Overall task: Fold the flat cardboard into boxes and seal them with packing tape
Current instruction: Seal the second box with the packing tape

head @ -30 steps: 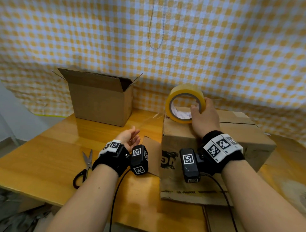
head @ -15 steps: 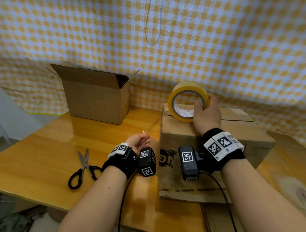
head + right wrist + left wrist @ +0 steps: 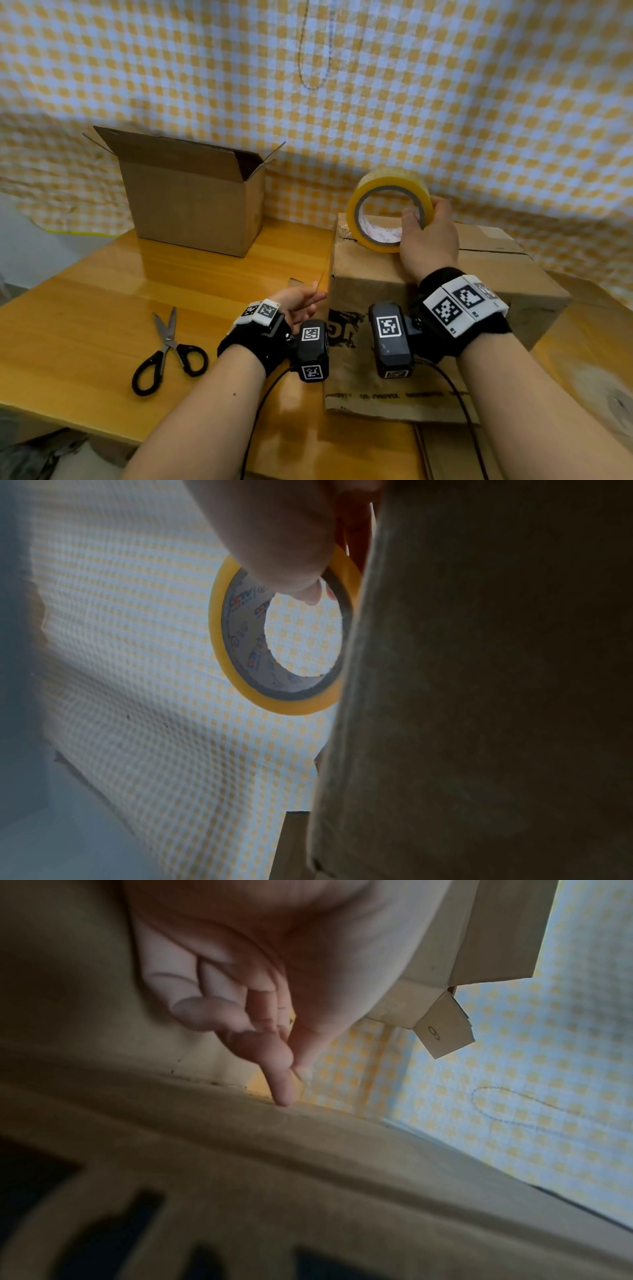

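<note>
Two hands share one strip: the right hand [image 3: 428, 236] grips the tape roll [image 3: 388, 209] atop the box [image 3: 486, 274], while the left hand [image 3: 298, 303] pinches the tape end [image 3: 322, 279] low beside its left face.

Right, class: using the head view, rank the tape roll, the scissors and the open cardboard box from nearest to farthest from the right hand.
1. Tape roll: gripped by the right hand, on the closed box.
2. Open cardboard box: far left, against the checked cloth.
3. Scissors: near left, on the table.
Box and scissors are close; the scissors look slightly farther.
</note>
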